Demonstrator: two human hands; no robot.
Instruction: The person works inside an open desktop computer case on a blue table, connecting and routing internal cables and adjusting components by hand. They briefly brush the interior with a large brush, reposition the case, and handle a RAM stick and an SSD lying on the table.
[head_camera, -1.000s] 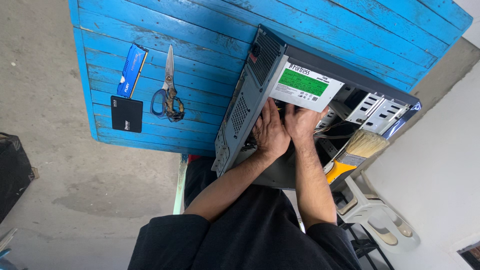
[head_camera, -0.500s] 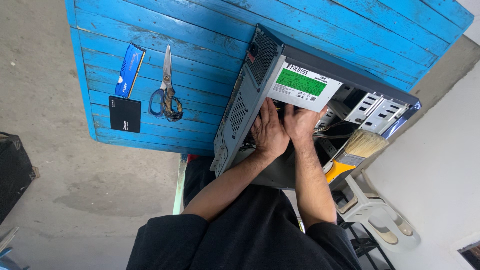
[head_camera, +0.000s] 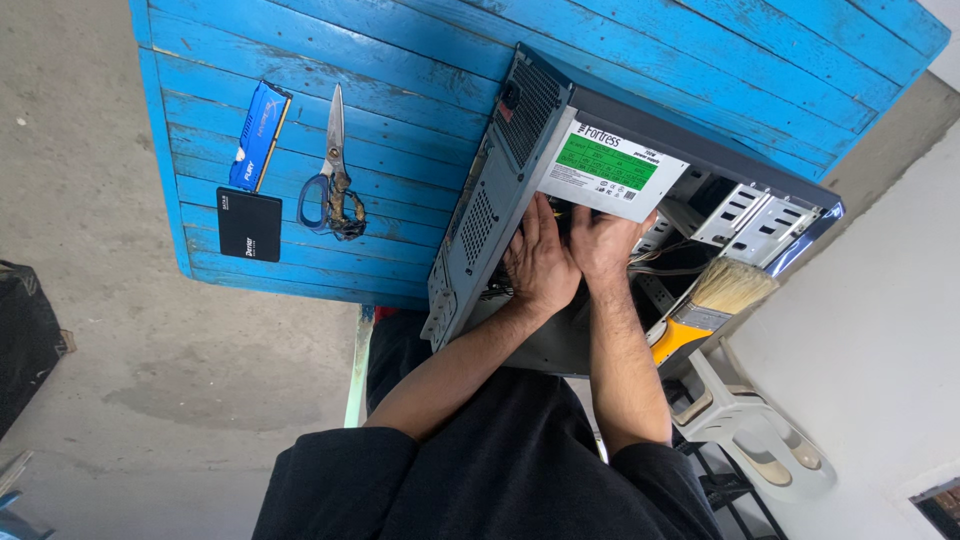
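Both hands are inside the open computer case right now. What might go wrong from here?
1. The left hand and right hand press in beside loose cables under the power supply; a cable may snag or a finger catch on a metal edge.
2. The computer case overhangs the blue table's near edge; hard pushing might shift it.
3. The paintbrush lies at the case's open side and may get knocked off.

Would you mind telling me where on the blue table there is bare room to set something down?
Bare planks lie between the scissors and the computer case, and along the table edge beyond the case. It is crowded at the corner holding the memory stick and black drive, and inside the case, where the left hand and right hand work.
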